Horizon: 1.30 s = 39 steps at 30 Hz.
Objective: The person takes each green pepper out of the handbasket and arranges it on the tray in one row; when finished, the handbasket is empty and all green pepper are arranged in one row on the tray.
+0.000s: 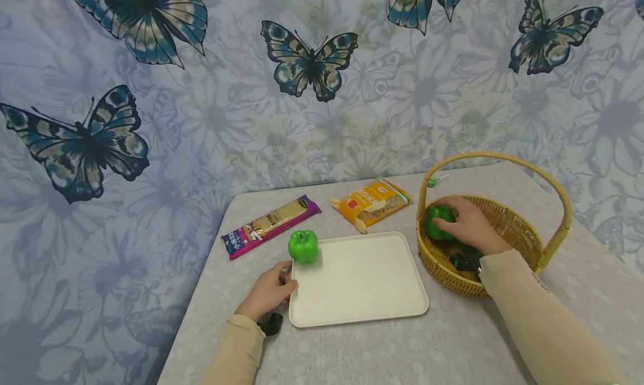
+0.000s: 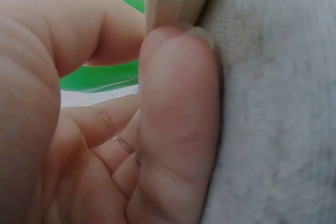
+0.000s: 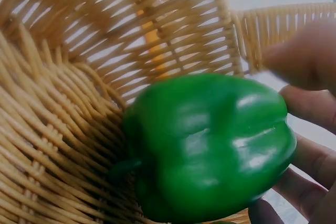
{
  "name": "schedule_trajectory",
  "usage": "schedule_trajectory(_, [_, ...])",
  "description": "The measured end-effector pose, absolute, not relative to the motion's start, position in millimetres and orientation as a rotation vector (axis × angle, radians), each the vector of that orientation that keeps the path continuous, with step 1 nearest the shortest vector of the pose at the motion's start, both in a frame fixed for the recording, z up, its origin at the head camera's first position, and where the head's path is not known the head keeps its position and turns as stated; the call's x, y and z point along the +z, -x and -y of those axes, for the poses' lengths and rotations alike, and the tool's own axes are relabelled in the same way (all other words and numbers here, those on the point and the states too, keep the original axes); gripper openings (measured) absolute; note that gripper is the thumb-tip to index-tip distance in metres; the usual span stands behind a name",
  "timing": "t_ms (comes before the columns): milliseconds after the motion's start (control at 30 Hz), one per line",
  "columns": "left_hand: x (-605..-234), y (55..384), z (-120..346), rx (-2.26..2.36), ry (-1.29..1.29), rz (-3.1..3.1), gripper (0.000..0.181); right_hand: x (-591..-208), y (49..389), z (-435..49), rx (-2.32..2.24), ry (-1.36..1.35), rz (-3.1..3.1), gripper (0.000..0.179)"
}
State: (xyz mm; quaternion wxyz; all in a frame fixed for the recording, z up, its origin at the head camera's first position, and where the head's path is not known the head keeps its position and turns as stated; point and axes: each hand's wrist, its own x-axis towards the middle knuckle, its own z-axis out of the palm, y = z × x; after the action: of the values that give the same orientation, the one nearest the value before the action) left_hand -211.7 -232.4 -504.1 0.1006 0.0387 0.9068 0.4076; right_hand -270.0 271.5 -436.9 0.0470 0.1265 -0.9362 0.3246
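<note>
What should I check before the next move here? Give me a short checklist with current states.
1. Left hand steadying the tray: ok, pinching its left edge.
2. Tray flat on the table: ok.
3. Right hand at the basket pepper: ok, fingers touching it.
4. Firm grip on that pepper: cannot tell; the thumb's contact is unclear.
5. Pepper out of the basket: not ok, it's inside.

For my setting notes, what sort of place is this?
Indoors, probably a staged tabletop setup: a pale grey table in front of a butterfly-print backdrop, with a cream tray and a wicker basket set out on it.
</note>
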Motion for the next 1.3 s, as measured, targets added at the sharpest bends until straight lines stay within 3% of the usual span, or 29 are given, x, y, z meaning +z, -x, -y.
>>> schedule_trajectory(533, [-504.0,211.2,233.2,1.243,-0.113,-2.671,0.056,-442.0,276.3,-269.3,0.593,-0.371,2.979,0.093])
schedule_trajectory(1000, [-502.4,211.0,231.3,1.238,-0.110,-2.673,0.056,-441.7,270.7,-269.4,0.661,-0.330,3.011,0.094])
schedule_trajectory(1300, [-503.5,211.0,230.4,1.236,-0.114,-2.674,0.056,-442.3,270.4,-270.6,0.603,-0.372,3.011,0.076])
